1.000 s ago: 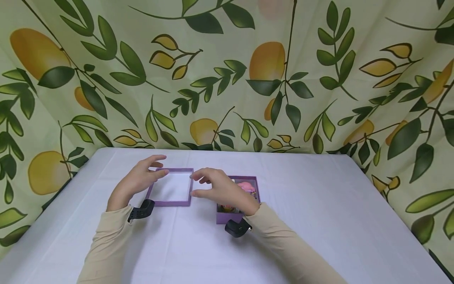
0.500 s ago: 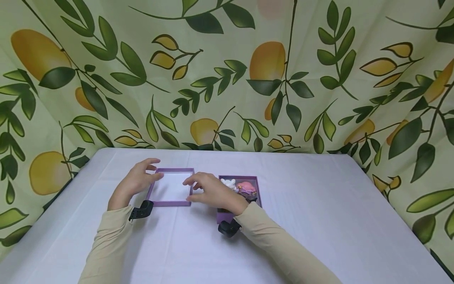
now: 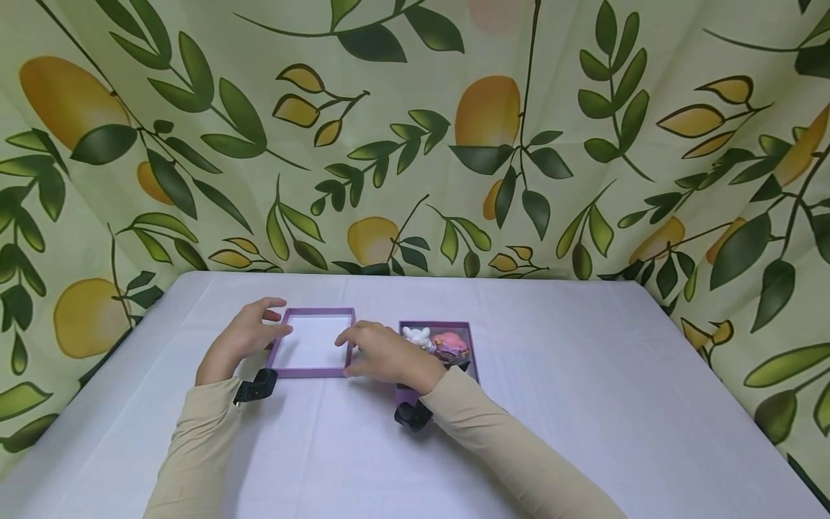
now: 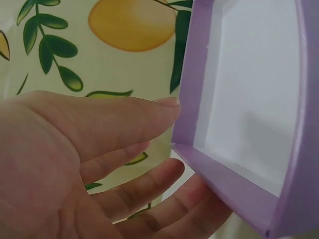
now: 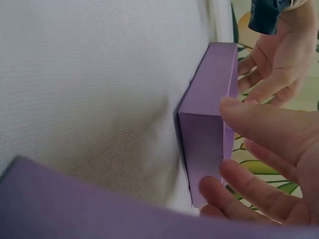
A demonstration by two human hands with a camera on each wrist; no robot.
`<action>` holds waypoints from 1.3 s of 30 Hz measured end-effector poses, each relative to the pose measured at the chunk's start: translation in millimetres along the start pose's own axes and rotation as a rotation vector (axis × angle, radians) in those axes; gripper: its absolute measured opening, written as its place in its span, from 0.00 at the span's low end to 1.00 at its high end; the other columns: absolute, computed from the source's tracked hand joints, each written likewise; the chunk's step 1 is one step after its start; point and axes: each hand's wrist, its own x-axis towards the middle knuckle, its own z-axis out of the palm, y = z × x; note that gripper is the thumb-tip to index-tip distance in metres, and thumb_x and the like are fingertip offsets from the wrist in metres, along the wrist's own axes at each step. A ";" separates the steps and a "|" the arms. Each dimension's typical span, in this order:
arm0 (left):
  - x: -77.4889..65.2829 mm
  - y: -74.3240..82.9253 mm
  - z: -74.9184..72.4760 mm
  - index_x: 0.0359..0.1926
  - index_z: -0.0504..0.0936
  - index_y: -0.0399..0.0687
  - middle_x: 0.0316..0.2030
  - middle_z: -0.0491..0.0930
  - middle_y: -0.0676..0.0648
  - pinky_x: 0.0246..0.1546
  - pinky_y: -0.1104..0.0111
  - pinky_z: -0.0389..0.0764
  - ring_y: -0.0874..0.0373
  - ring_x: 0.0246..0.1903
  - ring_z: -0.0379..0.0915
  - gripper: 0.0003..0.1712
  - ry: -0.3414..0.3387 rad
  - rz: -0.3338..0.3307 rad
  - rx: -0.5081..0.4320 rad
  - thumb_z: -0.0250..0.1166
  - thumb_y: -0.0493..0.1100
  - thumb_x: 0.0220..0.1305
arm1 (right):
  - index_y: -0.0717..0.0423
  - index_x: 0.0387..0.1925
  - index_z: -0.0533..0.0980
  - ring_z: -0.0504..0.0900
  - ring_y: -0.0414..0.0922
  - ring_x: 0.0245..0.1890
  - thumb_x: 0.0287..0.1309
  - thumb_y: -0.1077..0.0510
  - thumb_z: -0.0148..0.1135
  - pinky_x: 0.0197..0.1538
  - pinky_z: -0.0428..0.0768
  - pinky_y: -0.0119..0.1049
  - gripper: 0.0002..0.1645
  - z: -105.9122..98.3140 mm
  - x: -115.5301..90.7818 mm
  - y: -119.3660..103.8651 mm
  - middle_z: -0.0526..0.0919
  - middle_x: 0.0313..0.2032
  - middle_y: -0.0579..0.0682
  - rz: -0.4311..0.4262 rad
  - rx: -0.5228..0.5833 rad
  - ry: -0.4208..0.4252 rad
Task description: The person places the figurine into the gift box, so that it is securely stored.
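A shallow purple box lid (image 3: 310, 373) with a white inside lies open side up on the table. My left hand (image 3: 243, 339) is at its left side; in the left wrist view the thumb (image 4: 149, 117) is close to the wall and some fingertips pass behind the lid (image 4: 192, 99). My right hand (image 3: 392, 355) is at the lid's right side. In the right wrist view its thumb (image 5: 269, 122) meets the lid's near corner, with loosely bent fingers (image 5: 249, 186) beside the right wall. Neither hand visibly grips the lid.
Right of the lid stands a deeper purple box (image 3: 473, 357), partly under my right forearm. Inside it are a white figurine (image 3: 418, 337) and a pink one (image 3: 449, 343); other contents are hidden. A white cloth covers the table (image 3: 570, 404). A leaf-patterned curtain (image 3: 415, 166) hangs behind.
My right hand has moved slightly left and down to the lid's right edge, uncovering the white figurine. My left hand has drawn a little left and lower. The lid has barely moved.
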 end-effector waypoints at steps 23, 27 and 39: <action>4.5 -5.5 7.2 0.67 0.63 0.27 0.55 0.72 0.24 0.33 0.61 0.88 0.45 0.39 0.80 0.30 -0.002 -0.120 -0.027 0.56 0.33 0.65 | 0.55 0.48 0.84 0.84 0.39 0.45 0.63 0.57 0.66 0.51 0.80 0.28 0.13 2.5 -0.9 -2.7 0.88 0.44 0.47 -0.028 -0.050 -0.011; 4.4 -4.9 7.3 0.67 0.64 0.29 0.55 0.72 0.24 0.33 0.61 0.88 0.45 0.39 0.80 0.30 0.026 -0.125 -0.028 0.56 0.33 0.64 | 0.57 0.49 0.83 0.84 0.41 0.46 0.64 0.57 0.65 0.50 0.81 0.29 0.14 1.5 -0.4 -3.4 0.88 0.44 0.48 -0.017 -0.025 0.013; 0.3 -2.0 1.7 0.68 0.62 0.29 0.55 0.73 0.24 0.32 0.62 0.88 0.49 0.36 0.80 0.32 0.073 -0.116 -0.076 0.57 0.34 0.65 | 0.60 0.54 0.80 0.84 0.46 0.49 0.62 0.57 0.66 0.54 0.81 0.34 0.20 0.5 0.9 -3.0 0.87 0.46 0.52 0.060 0.074 0.108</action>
